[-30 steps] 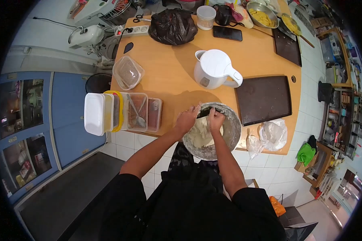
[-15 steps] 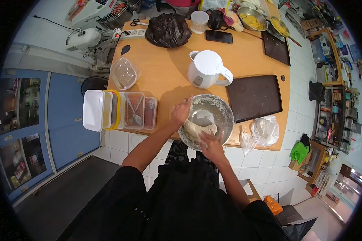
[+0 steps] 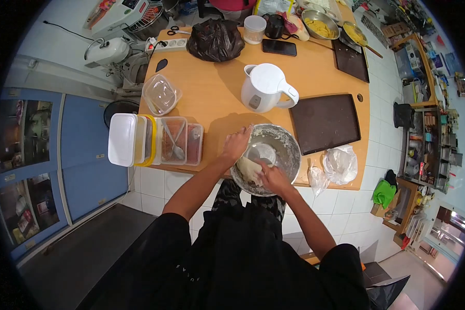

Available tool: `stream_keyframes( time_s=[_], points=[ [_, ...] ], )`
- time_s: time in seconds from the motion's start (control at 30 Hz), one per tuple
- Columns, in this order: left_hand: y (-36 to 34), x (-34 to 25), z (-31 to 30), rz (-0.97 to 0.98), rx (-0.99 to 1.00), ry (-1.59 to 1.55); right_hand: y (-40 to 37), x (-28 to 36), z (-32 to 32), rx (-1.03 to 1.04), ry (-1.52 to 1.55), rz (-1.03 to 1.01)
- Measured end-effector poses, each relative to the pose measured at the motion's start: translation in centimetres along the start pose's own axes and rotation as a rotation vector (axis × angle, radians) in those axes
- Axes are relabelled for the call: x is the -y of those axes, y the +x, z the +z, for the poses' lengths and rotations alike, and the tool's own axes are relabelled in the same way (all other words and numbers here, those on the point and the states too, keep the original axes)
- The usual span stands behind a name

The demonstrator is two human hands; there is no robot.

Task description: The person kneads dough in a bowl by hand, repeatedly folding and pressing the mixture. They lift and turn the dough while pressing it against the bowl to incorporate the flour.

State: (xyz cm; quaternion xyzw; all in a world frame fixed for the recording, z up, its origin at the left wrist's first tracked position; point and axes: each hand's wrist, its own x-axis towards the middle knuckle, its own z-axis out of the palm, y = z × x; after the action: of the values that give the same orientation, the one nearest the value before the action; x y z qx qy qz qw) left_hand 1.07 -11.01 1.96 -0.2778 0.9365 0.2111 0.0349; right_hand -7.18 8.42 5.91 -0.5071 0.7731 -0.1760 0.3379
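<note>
A metal mixing bowl sits at the front edge of the table, its inner wall smeared with flour and dough scraps. My left hand is closed on the bowl's left rim. Inside, a pale lump of dough lies against the near left wall. My right hand reaches over the near right side with its fingers curled and pressed onto the dough; the fingertips are partly hidden. Just behind the bowl stands a white electric kettle.
A dark baking tray and plastic bags lie to the right. Lidded plastic containers and a tub holding a spoon line the left front edge. Farther back are a black plastic bag and a phone.
My right hand has gone from spread fingers on the dough's right end to a curled grip. The dough's folded right end has been pushed left. My left hand stays on the rim.
</note>
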Motion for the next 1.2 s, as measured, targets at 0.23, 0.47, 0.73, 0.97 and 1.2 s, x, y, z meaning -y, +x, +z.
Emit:
stream_keyframes(
  time_s=[0.23,0.47,0.73,0.97,1.2],
  points=[
    [0.0,0.1,0.1,-0.029,-0.003,0.017,3.9,0.9,3.9,-0.163,-0.395,0.006],
    [0.9,0.5,-0.3,-0.14,-0.016,-0.365,4.9,-1.8,7.1,-0.321,-0.153,-0.025],
    [-4.5,0.7,4.0,-0.291,-0.242,-0.732,5.2,-1.7,7.1,-0.332,-0.066,0.025],
    [-3.7,-1.1,3.3,-0.437,-0.156,-0.571,5.1,-1.2,9.0,-0.501,-0.211,0.031],
    [-4.1,0.0,4.4,-0.373,-0.17,-0.675,7.9,-5.0,9.3,-0.461,-0.202,-0.052]
  ],
)
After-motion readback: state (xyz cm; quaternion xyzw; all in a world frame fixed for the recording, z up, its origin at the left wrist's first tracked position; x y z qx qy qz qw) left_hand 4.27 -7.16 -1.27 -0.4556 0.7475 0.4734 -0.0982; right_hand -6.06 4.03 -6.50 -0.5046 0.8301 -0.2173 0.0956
